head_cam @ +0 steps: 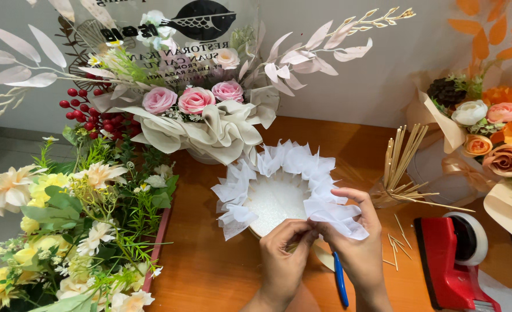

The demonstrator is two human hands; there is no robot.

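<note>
- Centrally, white foam disc on the tabletop, ringed by a white tissue frill.
- Left hand and right hand meet at the near rim, both pinched on one frill fold.
- Blue pen below the hands.
- Skewers and red tape dispenser to the right.
- Pink rose bouquet behind.

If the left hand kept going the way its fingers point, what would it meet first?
Probably the white foam disc just beyond the left hand, then the ruffled white tissue at the far rim; depth is uncertain.
</note>
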